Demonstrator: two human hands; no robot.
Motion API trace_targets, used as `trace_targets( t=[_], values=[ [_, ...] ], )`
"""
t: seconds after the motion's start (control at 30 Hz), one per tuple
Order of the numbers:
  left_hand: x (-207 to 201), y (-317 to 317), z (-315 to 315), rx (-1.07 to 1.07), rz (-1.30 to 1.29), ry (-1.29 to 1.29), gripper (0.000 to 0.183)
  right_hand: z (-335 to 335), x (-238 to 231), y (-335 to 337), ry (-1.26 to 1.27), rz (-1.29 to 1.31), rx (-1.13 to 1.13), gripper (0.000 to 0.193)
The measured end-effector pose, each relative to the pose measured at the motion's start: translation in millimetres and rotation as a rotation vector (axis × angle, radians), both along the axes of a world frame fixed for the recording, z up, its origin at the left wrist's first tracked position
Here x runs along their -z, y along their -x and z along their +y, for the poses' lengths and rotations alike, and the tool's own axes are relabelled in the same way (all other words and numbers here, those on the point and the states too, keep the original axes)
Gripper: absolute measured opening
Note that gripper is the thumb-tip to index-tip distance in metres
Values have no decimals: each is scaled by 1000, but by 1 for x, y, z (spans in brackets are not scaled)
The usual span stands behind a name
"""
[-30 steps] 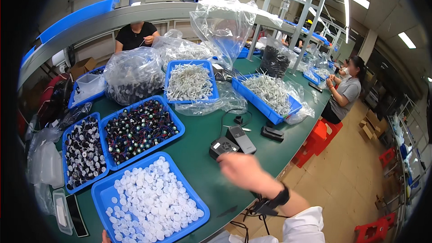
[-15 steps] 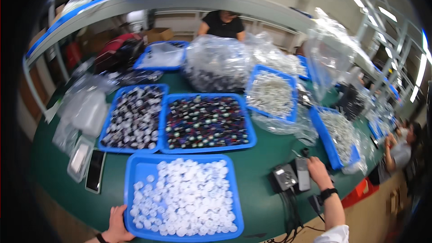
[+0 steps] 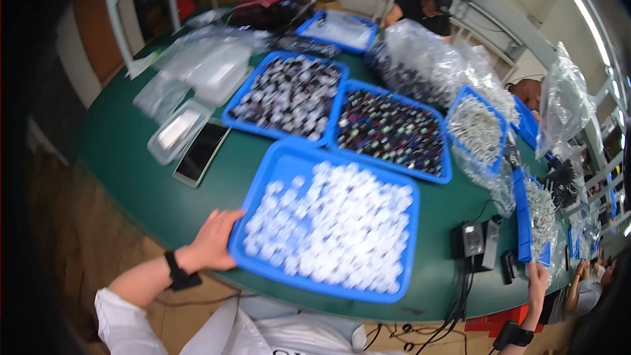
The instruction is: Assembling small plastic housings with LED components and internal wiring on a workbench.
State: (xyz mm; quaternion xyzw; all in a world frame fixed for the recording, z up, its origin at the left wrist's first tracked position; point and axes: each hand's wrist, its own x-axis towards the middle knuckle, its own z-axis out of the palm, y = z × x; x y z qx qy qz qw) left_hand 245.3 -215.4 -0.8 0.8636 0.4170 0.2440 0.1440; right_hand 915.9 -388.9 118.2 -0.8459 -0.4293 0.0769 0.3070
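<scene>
- The blue disc tray (image 3: 284, 162) lies on the green tabletop (image 3: 151, 184), along the edge nearest the person; every place below is told from it.
- It looks like thin moulded plastic, fairly stiff and probably light for its size, with a smooth rim.
- Its loose white discs (image 3: 358, 223) look light and likely to slide if it tips; opposite rims, held level, would suit best.
- The left hand (image 3: 215, 242) touches its left rim; how far that grip closes cannot be told, as the fingers are partly hidden.
- Well right of it, the right hand (image 3: 537, 279) is at the near end of the stick tray (image 3: 524, 223); blur hides whether this grip is closed.
- The stick tray's jumbled white pieces probably snag each other; its end walls offer a hold.
- Just beyond the disc tray are the black-and-white parts tray (image 3: 336, 106) and the wired-parts tray (image 3: 445, 165); beyond its left side lies a phone (image 3: 202, 152).
</scene>
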Motion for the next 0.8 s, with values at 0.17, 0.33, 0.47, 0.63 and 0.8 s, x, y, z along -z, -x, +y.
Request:
trace_targets(
  t=[0.17, 0.33, 0.47, 0.63, 0.8],
  values=[
    [3, -5, 5, 19, -76, -66, 73, 33, -39, 108, -363, 71, -254, 40],
    [11, 0, -3, 11, -114, -93, 78, 58, -52, 238, -363, 285, -636, 26],
    [14, 5, -11, -6, -115, -81, 82, 46, -42, 301, -297, 357, -797, 19],
    [9, 0, -12, -4, -96, -95, 82, 13, -42, 307, -264, 361, -820, 19],
    [8, 0, -11, -45, -44, -76, 81, -5, -36, 287, -278, 320, -743, 19]
  ],
)
